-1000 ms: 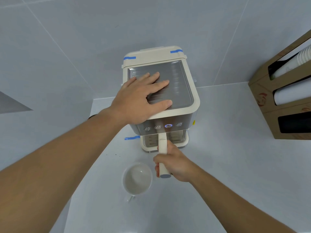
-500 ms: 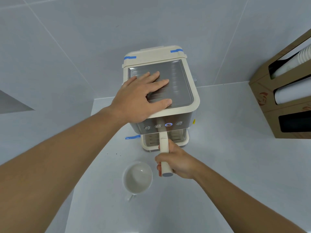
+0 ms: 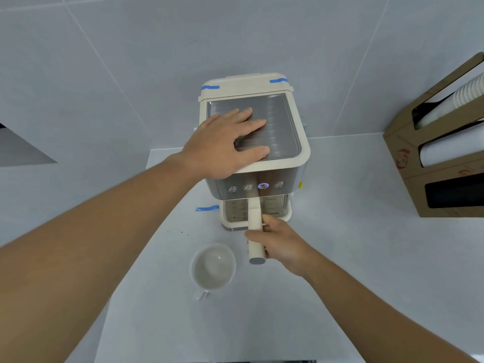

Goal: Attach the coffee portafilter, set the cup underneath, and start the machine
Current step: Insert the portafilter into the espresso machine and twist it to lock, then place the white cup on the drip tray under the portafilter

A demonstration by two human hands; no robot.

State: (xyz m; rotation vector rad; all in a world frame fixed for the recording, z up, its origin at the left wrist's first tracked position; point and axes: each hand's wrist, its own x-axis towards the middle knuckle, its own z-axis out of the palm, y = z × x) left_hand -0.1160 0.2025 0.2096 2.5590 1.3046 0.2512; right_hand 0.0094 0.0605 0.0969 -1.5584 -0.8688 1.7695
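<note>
A cream coffee machine (image 3: 281, 121) with a steel top stands on the white counter against the wall. My left hand (image 3: 222, 142) lies flat on its top, fingers spread. The portafilter (image 3: 255, 231) sticks out from under the machine's front, its cream handle pointing straight toward me. My right hand (image 3: 280, 244) grips that handle from the right side. A row of round buttons sits on the front panel; one button (image 3: 263, 185) glows blue. An empty white cup (image 3: 213, 267) stands on the counter in front of the machine, left of the handle, outside the drip tray (image 3: 230, 221).
A brown cardboard dispenser (image 3: 408, 158) with stacked paper cups and lids stands at the right against the wall. Blue tape (image 3: 207, 208) marks the counter left of the machine's base. A few dark specks lie on the counter nearby.
My right hand has slid slightly forward along the handle, and the handle has swung a little to point straight at me. The left hand and cup have stayed still.
</note>
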